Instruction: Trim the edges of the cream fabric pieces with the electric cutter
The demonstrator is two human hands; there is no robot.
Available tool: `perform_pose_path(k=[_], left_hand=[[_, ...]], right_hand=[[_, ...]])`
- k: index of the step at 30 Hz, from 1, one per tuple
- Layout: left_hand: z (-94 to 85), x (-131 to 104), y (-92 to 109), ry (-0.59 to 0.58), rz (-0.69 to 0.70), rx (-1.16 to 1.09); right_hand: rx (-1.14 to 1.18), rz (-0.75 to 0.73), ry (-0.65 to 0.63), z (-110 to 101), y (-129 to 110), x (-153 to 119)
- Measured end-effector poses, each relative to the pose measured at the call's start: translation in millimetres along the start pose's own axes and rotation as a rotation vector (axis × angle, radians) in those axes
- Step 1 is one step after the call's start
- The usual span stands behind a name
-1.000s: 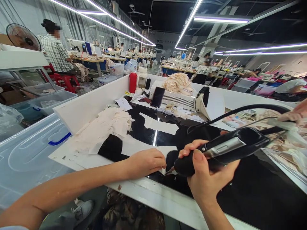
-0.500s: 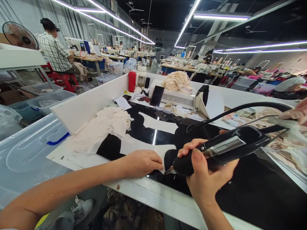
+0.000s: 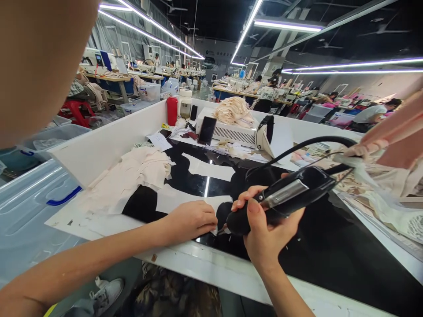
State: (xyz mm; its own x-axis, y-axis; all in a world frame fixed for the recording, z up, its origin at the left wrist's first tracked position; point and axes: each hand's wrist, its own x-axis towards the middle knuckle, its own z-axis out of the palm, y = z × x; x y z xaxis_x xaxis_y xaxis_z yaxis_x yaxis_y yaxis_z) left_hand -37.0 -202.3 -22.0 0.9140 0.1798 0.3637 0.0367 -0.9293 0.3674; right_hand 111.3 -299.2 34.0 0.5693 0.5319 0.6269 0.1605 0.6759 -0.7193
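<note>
My left hand [image 3: 193, 220] has its fingers pressed together on the lower right end of a curved white cut fabric piece [image 3: 185, 200], which lies on a shiny black board [image 3: 317, 237]. My right hand [image 3: 267, 229] is wrapped round a black corded handheld power tool [image 3: 284, 198] with a silver plate on its side. The tool's narrow tip points down-left, at the edge of the piece close to my left fingertips. Whether the tip touches the fabric I cannot tell. A second white fabric piece [image 3: 208, 169] lies flat farther back.
A pile of pale cut pieces [image 3: 132, 176] lies left. Behind stand a phone [image 3: 206, 130], a white box [image 3: 231, 132] topped with folded fabric, and a red cup [image 3: 172, 111]. The tool's cable [image 3: 297, 149] arches right, beside pink cloth [image 3: 393, 123]. A blurred skin-toned shape [image 3: 42, 61] covers the upper left.
The view has shifted, so the table appears farther left. A blurred shape has entered at upper left, and pink cloth at right. My hands keep about the same place on the piece.
</note>
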Motion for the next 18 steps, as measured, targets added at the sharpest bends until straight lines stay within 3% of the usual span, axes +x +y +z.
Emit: perform_pose_path(k=[8, 18], left_hand=[[3.5, -4.7, -0.1, 0.057, 0.026, -0.033], [-3.3, -9.7, -5.0, 0.019, 0.074, -0.06]], right_hand=[[0.015, -0.028, -0.026, -1.1, 4.3, -1.2], [-0.004, -0.021, -0.036, 1.6, 2.7, -2.8]])
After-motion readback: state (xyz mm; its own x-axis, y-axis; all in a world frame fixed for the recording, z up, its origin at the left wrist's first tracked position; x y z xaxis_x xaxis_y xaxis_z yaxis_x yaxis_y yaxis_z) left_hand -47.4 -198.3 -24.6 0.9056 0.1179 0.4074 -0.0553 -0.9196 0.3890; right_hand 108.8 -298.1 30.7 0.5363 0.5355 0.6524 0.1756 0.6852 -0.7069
